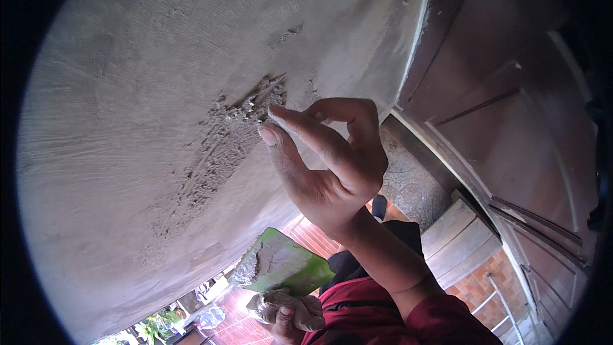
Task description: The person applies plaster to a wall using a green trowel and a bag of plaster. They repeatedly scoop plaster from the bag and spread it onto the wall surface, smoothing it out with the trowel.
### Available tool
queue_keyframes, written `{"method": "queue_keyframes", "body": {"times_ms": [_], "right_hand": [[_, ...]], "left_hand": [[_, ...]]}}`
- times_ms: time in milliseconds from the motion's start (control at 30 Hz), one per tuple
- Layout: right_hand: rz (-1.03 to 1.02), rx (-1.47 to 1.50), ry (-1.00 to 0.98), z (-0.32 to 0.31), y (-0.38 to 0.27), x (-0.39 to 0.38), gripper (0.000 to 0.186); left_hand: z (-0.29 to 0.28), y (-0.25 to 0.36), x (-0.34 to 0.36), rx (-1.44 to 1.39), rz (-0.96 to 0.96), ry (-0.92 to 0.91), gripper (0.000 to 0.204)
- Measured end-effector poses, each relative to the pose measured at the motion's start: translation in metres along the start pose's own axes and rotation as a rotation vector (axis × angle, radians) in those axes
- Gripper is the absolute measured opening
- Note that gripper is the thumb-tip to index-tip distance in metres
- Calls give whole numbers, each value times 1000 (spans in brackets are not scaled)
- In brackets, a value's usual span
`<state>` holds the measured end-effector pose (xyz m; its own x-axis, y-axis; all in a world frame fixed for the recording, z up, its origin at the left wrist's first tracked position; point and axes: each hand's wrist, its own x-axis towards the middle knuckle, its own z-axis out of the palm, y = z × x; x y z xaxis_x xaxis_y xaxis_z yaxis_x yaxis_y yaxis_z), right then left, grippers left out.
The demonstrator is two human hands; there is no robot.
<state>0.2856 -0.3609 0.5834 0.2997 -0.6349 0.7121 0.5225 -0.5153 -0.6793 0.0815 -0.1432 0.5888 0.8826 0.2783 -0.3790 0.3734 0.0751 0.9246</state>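
Observation:
My right hand (332, 160) is raised to a grey plastered wall (128, 89), its thumb and forefinger brought together in a pinch. Whatever may be between the fingertips is too small to make out. The tips are right by a rough, crumbly patch (236, 115) with small pale bits in it; I cannot tell if they touch it. Lower down, my left hand (285, 329) grips a crumpled greyish lump (287, 306), with the thumb across it. Directly above that lump is a flat green plastic piece (306, 271) smeared with grey paste; the lump hides how it is held.
A brown panelled door (498, 121) stands at the right, beside the wall's edge. Below are a patterned grey panel (412, 176), pale wooden boards (460, 236) and a light metal frame (501, 306). Green plants (156, 326) show at the lower left, near reddish floor tiles (239, 322).

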Motion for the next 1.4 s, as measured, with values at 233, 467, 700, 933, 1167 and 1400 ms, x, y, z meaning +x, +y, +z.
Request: {"method": "queue_keyframes", "body": {"times_ms": [233,467,700,933,1167,1400], "right_hand": [[-5,-18,-16,3,2,3,39],[-27,-20,-23,6,4,4,38],[-42,-44,-44,3,4,1,36],[-36,-27,0,6,6,1,38],[-37,-56,26,12,8,2,38],[-49,-94,15,12,6,5,31]], "left_hand": [[-9,-2,6,18,-2,-81,56],[-18,-13,8,169,52,-70,60],[-15,-8,9,419,316,-7,52],[-8,-6,5,238,135,35,56],[-4,-3,3,75,-21,10,60],[-10,-7,2,15,-42,14,59]]}}
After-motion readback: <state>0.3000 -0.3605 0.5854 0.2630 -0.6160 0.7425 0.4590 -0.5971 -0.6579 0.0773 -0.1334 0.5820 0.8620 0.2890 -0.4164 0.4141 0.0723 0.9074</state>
